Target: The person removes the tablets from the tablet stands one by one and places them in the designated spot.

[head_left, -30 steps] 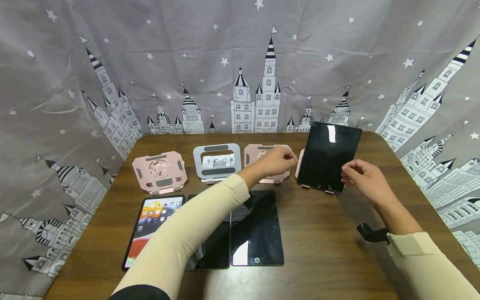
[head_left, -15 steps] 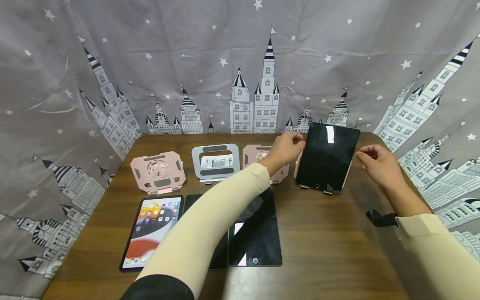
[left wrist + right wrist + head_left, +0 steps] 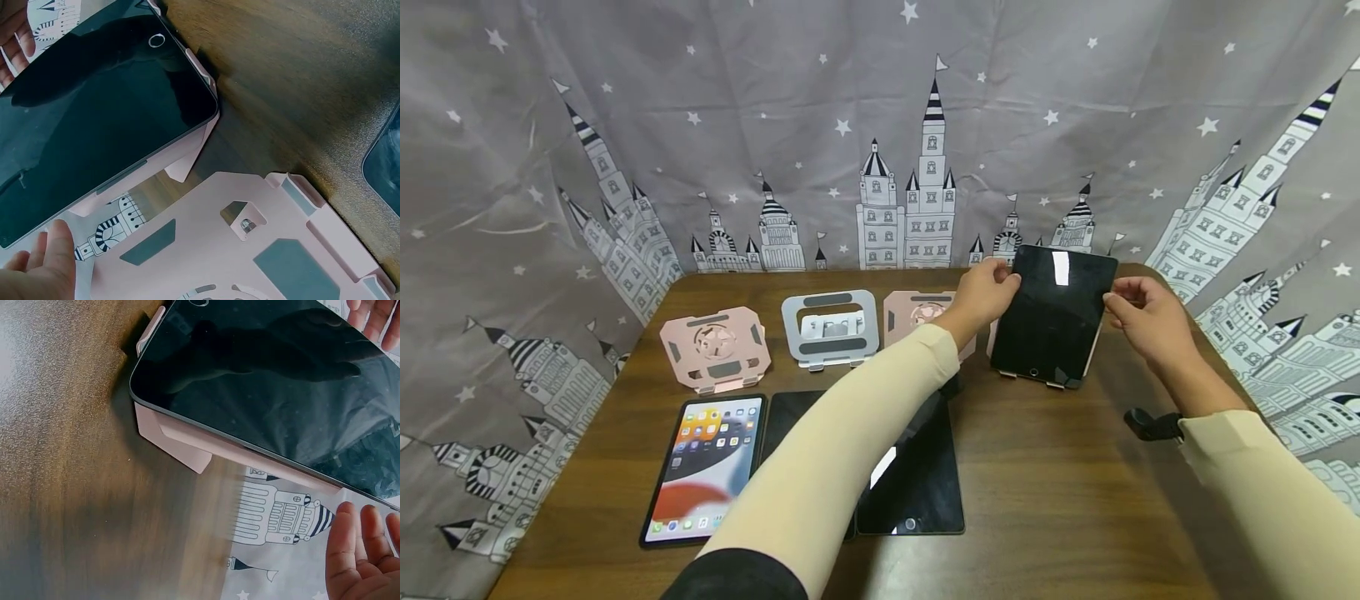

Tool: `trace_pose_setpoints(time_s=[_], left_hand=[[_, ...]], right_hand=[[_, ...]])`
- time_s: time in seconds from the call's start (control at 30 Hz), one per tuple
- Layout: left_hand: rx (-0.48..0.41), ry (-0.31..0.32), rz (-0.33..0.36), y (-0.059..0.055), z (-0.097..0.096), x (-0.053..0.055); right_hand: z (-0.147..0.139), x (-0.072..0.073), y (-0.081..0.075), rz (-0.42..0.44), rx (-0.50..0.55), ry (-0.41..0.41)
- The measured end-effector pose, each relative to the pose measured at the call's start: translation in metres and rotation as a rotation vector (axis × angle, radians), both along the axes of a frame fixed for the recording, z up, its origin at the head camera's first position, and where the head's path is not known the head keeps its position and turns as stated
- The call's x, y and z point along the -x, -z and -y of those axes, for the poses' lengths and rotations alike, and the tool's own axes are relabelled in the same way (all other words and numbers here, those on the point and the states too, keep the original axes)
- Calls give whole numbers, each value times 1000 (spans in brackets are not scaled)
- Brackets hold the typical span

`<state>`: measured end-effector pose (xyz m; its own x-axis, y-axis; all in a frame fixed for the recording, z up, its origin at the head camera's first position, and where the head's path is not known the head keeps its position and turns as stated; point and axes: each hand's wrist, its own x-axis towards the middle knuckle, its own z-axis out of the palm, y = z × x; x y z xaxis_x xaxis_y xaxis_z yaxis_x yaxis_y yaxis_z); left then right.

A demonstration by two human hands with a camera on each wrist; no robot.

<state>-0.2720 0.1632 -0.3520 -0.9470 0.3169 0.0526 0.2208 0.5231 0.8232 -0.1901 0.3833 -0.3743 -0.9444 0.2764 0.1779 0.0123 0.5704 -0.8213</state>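
Observation:
A tablet [image 3: 1056, 321] with a black screen leans upright on a pink stand [image 3: 175, 442], its home button at the bottom. My left hand [image 3: 985, 296] is at the tablet's left edge, high up, with thumb and fingers close to the rim. Across from it, my right hand [image 3: 1150, 325] is at the right edge. In the left wrist view the left thumb [image 3: 59, 244] points up right beside the rim. The right fingers [image 3: 342, 540] appear loosely bent just off the edge in the right wrist view. Neither hand is plainly seen gripping the tablet.
To the left stand another pink stand [image 3: 897, 318], a grey-blue stand [image 3: 869, 317] and a further pink stand [image 3: 741, 333]. In front lie a lit tablet [image 3: 707, 467], a dark tablet [image 3: 786, 408] partly under my left sleeve, and another dark tablet [image 3: 925, 483].
My left hand has moved right to the tablet's left edge. My right hand shifted outward from the screen's lower right, then up to the right edge. The tablet stays on its stand.

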Motion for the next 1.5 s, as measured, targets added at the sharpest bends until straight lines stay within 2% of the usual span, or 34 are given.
trace_pose_setpoints(time_s=[0.33,0.6,0.73,0.93,1.27,1.5], left_hand=[[-34,4,-56,7,-2,1],[-111,-49,-47,8,-3,-2],[-151,-75,-47,8,-3,-6],[-154,-97,-60,6,-3,-11],[-145,-78,-121,8,0,-14],[-193,-59,-145,12,6,-17]], right_hand=[[2,1,-1,-11,13,34],[4,0,0,-76,96,41],[5,-4,0,-99,97,42],[4,-9,3,-121,86,49],[11,-17,1,-211,142,79],[14,-18,0,-243,157,95]])
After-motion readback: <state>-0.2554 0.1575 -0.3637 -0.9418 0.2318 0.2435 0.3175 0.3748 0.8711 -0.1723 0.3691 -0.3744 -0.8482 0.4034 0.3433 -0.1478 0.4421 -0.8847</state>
